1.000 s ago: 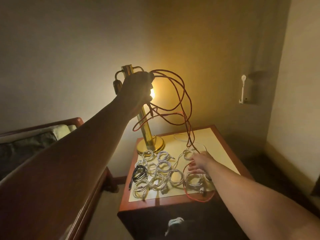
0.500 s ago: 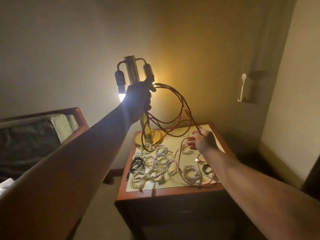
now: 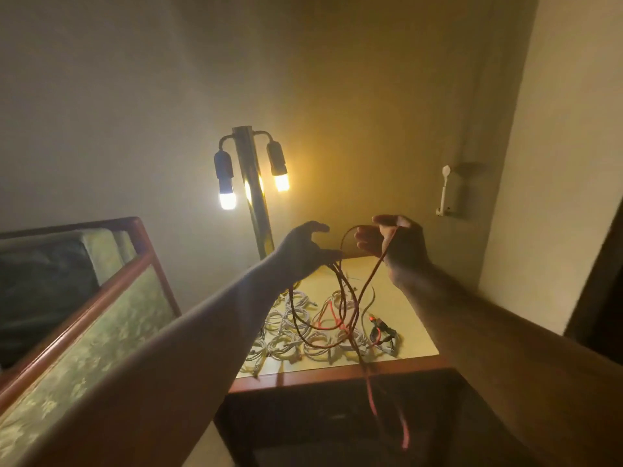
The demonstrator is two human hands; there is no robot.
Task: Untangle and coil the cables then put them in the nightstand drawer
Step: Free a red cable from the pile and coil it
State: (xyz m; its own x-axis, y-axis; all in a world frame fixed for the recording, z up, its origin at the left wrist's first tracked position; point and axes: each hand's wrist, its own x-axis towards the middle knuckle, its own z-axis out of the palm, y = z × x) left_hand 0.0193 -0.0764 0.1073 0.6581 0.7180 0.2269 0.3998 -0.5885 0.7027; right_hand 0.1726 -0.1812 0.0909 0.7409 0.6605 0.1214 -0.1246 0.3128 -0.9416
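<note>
The left forearm (image 3: 209,332) is covering the lamp (image 3: 253,197) base and the left portion of the white coils (image 3: 303,335) on the worktop (image 3: 411,318). The left hand (image 3: 303,247) is shading its own fingers (image 3: 328,254), so the hold on the red cable (image 3: 341,291) is not resolving. Below the worktop edge, the red cable is smearing into motion blur. Shadow is concealing the nightstand front (image 3: 320,426), drawer included. The left edge of the view is cutting off the bed (image 3: 101,315). The plugs on the dark cable (image 3: 382,332) are reading too small to identify
</note>
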